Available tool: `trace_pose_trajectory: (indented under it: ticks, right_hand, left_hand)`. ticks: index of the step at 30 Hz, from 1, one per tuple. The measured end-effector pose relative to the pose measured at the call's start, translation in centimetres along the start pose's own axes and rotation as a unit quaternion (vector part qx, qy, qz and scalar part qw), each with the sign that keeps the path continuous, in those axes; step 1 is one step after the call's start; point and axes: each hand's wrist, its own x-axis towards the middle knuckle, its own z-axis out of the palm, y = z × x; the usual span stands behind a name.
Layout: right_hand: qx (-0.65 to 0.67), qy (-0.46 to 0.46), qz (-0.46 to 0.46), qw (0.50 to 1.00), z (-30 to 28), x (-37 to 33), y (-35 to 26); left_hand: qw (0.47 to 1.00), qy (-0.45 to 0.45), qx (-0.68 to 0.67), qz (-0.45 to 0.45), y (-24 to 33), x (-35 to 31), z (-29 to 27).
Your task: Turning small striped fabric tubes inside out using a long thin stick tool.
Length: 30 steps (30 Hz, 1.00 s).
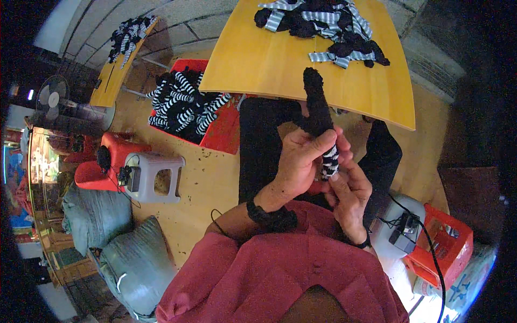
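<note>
Above my lap I hold a long black plush piece (pixel 318 105) with a black-and-white striped lower end. It stands nearly upright, its rounded black tip reaching over the table's near edge. My left hand (pixel 299 159) wraps round its middle, thumb across the front. Lower down, the fingers of my right hand (pixel 349 192) pinch the striped end; what lies between the fingertips is partly hidden. On the wooden table (pixel 237 64) in front lies a pile of black plush and grey-striped fabric pieces (pixel 328 24).
Left of the table, a red bin (pixel 223 129) is heaped with striped plush pieces (pixel 183 102). Grey stool (pixel 161 175) and red stool (pixel 110 156) stand left, above stuffed sacks (pixel 134 266). At right are a red plastic stool (pixel 444 245) and a black cable (pixel 431 253).
</note>
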Motion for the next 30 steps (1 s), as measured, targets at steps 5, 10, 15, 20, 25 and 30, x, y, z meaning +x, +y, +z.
trace_pose_trajectory:
  ticks: [5, 10, 15, 20, 25, 30]
  right_hand:
    - [-0.103, 0.001, -0.04, 0.994, -1.1, -0.1, 0.3]
    - [-0.382, -0.004, -0.126, 0.915, -4.5, -0.3, 0.8]
    - [-0.364, 0.093, -0.122, 0.919, -8.9, -0.2, -0.4]
    - [-0.186, 0.17, -0.152, 0.956, -7.9, 0.7, -1.9]
    - [-0.091, 0.03, -0.146, 0.985, -1.6, 4.1, -3.1]
    - [-0.092, -0.018, -0.091, 0.991, 0.4, 6.9, -3.3]
  left_hand:
    - [0.996, 0.037, 0.008, 0.086, 1.9, 1.3, 0.7]
    - [0.981, 0.06, -0.048, 0.177, 4.7, 2.8, -2.1]
    - [0.979, 0.073, -0.075, 0.174, 6.7, 2.6, -3.7]
    - [0.991, 0.019, 0.023, 0.133, 4.8, 2.4, -3.0]
    - [0.99, 0.043, 0.12, 0.052, 1.9, 1.4, -0.4]
    - [0.972, 0.012, 0.23, 0.043, 0.9, 1.5, 0.6]
